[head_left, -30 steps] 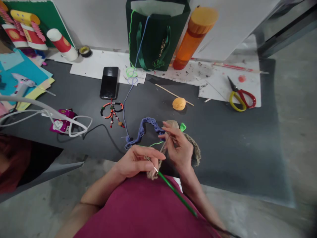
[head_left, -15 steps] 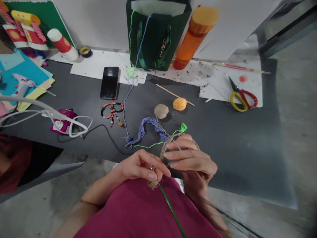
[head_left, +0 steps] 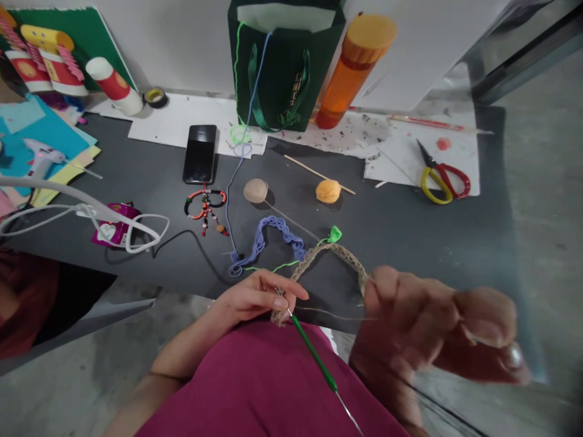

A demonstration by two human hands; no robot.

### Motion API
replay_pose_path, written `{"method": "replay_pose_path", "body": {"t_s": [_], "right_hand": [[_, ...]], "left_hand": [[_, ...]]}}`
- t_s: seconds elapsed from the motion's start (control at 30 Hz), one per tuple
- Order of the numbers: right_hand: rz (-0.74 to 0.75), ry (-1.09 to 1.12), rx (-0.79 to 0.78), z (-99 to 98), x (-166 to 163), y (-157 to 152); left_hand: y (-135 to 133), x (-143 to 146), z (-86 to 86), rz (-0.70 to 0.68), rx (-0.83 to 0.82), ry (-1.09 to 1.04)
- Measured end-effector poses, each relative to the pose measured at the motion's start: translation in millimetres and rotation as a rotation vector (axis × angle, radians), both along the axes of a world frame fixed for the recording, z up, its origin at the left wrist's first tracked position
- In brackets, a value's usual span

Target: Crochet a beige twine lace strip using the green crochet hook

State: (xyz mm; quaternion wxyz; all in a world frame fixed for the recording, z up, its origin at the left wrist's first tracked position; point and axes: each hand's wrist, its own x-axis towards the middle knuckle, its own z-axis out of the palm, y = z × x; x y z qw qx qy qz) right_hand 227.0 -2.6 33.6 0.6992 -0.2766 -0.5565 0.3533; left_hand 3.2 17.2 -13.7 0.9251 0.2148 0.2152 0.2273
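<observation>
Right hand is swinging out toward the lower right, now blurred and close to the camera, and the tan twine ball is sitting farther left on the dark mat than earlier. Its fingers are curling closed around the end of the jute crochet chain, though blur is hiding the exact pinch. Left hand is half-curled, its fingers wrapping the green crochet hook near the metal tip and resting by the chain's bunched end. The hook's handle is crossing over the maroon shirt. The chain is arching above the mat, just beside the blue crochet strip and the green leaf piece. A thin strand is running from the chain toward the ball. Beyond it, the orange yarn ball is sitting on a wooden stick, with the beaded figure and black phone to the left and red-and-yellow scissors to the right.
</observation>
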Motion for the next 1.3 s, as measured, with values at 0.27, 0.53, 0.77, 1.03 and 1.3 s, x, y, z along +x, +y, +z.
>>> {"method": "replay_pose_path", "body": {"t_s": [0.27, 0.53, 0.77, 1.03, 1.3], "right_hand": [[-0.266, -0.810, -0.425, -16.6, -34.3, 35.3], [-0.060, -0.805, -0.528, -45.3, -93.2, 79.9], [-0.017, -0.768, -0.598, -65.2, -100.4, 102.0], [-0.256, -1.147, -0.668, -50.2, -100.4, 91.1], [-0.076, -0.378, -0.615, -43.8, -100.3, 94.0]], "left_hand": [[1.7, 0.0, -8.6, -0.022, -0.008, -0.075], [4.3, -0.4, -17.5, -0.108, -0.003, -0.087], [4.0, -0.3, -24.2, -0.078, 0.032, -0.092], [2.8, 2.0, -27.0, -0.055, 0.030, -0.077], [3.6, 1.2, -26.2, -0.041, 0.033, -0.062]]}}
